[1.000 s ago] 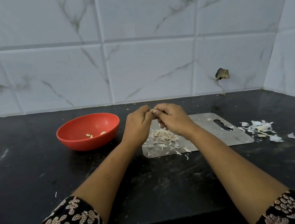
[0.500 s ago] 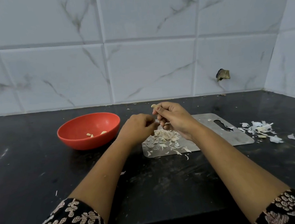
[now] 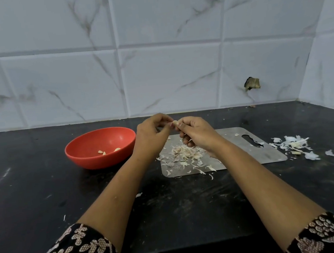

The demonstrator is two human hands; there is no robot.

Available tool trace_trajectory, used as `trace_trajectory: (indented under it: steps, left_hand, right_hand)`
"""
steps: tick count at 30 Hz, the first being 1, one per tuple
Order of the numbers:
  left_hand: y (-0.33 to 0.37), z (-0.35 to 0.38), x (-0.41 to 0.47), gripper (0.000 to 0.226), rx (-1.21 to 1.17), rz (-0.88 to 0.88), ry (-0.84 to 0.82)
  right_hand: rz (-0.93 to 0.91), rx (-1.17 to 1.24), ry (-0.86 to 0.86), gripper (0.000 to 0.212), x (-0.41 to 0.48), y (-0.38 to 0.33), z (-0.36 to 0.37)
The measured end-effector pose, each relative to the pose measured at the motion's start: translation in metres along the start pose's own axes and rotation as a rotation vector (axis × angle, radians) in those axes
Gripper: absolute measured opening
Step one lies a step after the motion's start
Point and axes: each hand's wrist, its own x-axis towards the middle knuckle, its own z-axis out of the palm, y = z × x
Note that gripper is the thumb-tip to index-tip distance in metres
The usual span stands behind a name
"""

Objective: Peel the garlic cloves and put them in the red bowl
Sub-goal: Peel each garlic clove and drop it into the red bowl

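Both of your hands meet above the far left end of the steel cutting board, fingertips together on one garlic clove. Your right hand pinches the clove between thumb and forefinger, the other fingers curled beneath. Your left hand is curled too, its thumb and fingertips closing on the clove's left side. The clove is small, pale cream and smooth where it shows; most of it is hidden by your fingers, so you cannot tell how much skin is on it. Directly beneath your hands a heap of papery garlic skins lies on the board, with scraps spilling over its near edge. Just left of your left wrist sits the red bowl, upright, with a few peeled cloves at its bottom. Right of the board, more white skins are scattered on the black countertop. Marbled white tiles rise behind.
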Motion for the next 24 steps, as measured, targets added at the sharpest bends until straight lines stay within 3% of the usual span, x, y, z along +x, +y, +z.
trace_trajectory:
  steps: [8,14,24]
  left_hand:
    - [0.0037,0.0014,-0.0005,0.011,-0.353,-0.239,0.044]
    - [0.0095,0.0025,-0.0031,0.007,-0.437,-0.352,0.027]
    - [0.0066,-0.0005,-0.0024,0.007,-0.423,-0.383,-0.018]
  right_hand:
    - [-0.02,0.009,-0.005,0.023,0.0004,-0.0007,0.0034]
    - [-0.125,-0.151,0.106,0.021,0.0023,0.0045,0.0057]
    - [-0.19,-0.255,0.133,0.021,0.0025,0.0043,0.0048]
